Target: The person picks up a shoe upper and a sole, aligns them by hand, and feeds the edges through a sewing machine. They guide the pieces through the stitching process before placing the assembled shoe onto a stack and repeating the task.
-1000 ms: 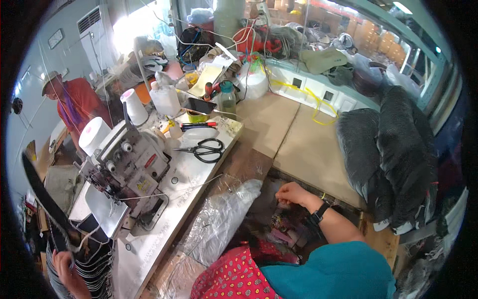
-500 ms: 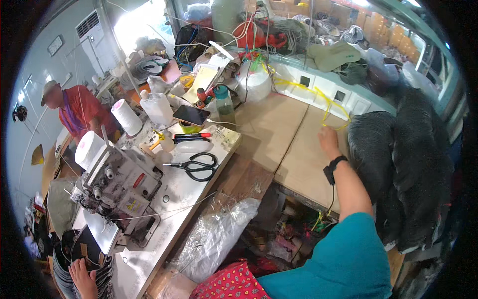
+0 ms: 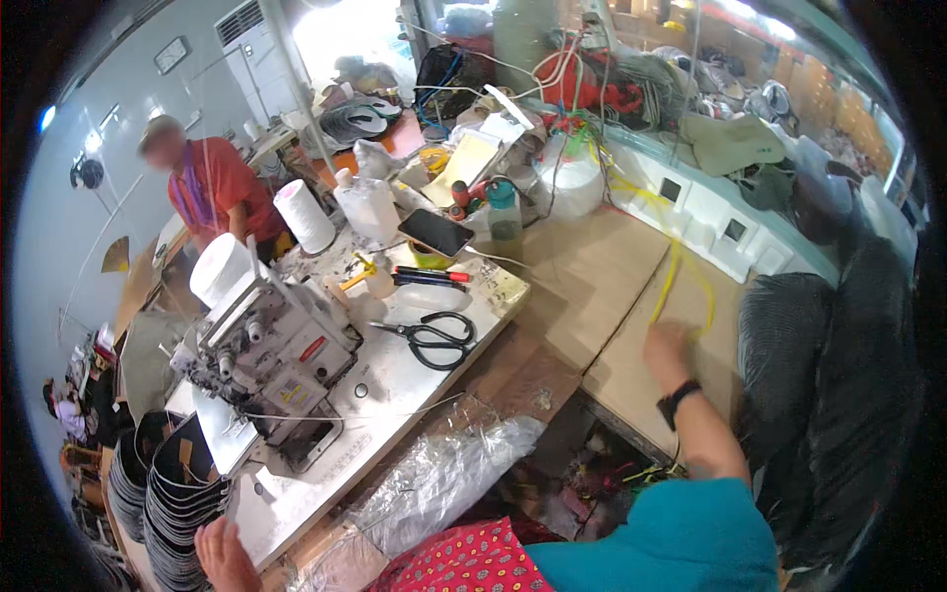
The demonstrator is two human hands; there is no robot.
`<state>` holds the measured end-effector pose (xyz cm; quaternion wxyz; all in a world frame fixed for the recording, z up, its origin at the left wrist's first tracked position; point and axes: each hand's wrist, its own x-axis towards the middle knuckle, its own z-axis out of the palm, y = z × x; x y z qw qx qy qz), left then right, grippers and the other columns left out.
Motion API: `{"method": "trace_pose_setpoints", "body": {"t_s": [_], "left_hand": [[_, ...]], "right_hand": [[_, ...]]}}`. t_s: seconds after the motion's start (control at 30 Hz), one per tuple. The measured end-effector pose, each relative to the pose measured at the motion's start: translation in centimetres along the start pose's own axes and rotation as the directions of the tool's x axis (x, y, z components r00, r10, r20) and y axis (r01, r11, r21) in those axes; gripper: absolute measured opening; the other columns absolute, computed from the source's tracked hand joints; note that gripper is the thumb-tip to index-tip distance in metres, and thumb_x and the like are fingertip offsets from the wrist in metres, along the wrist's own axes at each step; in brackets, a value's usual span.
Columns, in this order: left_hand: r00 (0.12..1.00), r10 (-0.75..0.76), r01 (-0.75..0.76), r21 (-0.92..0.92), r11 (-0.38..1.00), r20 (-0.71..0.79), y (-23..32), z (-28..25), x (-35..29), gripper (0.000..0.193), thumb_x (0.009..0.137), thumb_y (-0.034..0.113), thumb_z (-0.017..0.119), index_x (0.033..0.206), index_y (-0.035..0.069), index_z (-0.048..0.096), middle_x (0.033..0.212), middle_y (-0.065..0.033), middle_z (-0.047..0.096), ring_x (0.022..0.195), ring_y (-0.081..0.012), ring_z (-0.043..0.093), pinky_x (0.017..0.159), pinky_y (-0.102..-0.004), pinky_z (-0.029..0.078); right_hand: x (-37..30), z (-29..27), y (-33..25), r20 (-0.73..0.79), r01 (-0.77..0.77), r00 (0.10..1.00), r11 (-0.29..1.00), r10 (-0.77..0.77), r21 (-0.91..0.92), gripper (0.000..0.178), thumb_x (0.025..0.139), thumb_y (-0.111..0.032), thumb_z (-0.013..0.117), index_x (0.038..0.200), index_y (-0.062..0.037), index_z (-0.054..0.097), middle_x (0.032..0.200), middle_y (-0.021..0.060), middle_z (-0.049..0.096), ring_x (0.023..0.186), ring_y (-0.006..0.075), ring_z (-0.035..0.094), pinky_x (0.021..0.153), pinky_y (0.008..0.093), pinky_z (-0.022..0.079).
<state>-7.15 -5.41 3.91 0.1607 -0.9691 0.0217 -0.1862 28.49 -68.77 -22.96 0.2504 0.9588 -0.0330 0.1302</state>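
My right hand (image 3: 674, 352) is over the brown board, its fingers closed on a narrow yellow strap (image 3: 665, 280). From there the strap loops up over the white ledge at the back; its end in my fingers is hidden. A dark band with a cord is around my right wrist. My left hand (image 3: 225, 553) is at the lower left with fingers stretched out, holding nothing. It rests by the edge of the white machine table (image 3: 390, 419), beside stacked dark grey curved fabric pieces (image 3: 182, 513). The overlock sewing machine (image 3: 281, 360) stands beyond that hand.
Black-handled scissors (image 3: 434, 340), pens (image 3: 431, 277), a phone (image 3: 436, 233) and thread cones (image 3: 304, 216) lie or stand on the table. Black bundles (image 3: 784, 365) line the right side. Plastic film (image 3: 444, 474) lies before me. A person in red (image 3: 227, 187) is at the far left.
The view has shifted, so the scene sits further right. My right hand has drawn the yellow strap nearer across the board. My left hand has come away from the grey stack.
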Motion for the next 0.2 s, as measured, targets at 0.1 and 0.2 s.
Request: {"method": "trace_pose_setpoints", "body": {"t_s": [0.1,0.2], "left_hand": [[0.997,0.0,0.01,-0.13,0.992,0.073,3.8,1.2,1.2,0.025,0.076,-0.004,0.06,0.1,0.002,0.061,0.11,-0.017,0.063,0.106,-0.0348,0.06,0.101,-0.0524,0.041],[0.997,0.074,-0.073,-0.529,0.846,-0.02,6.7,1.8,3.2,0.036,0.068,0.002,0.075,0.103,0.006,0.067,0.113,-0.0135,0.065,0.109,-0.0353,0.06,0.096,-0.0485,0.045]], "right_hand": [[-6.3,-8.8,-2.2,0.276,0.385,0.58,0.557,-0.766,0.736,0.013,0.085,-0.017,0.059,0.079,-0.0072,0.065,0.074,0.0113,0.067,0.065,0.0267,0.063,0.059,0.0445,0.049],[-8.7,-19.8,-5.9,0.249,-0.347,0.099,0.201,-0.963,0.916,0.016,0.095,-0.019,0.054,0.096,-0.0028,0.051,0.079,0.0119,0.062,0.069,0.0277,0.064,0.059,0.0404,0.049]]}}
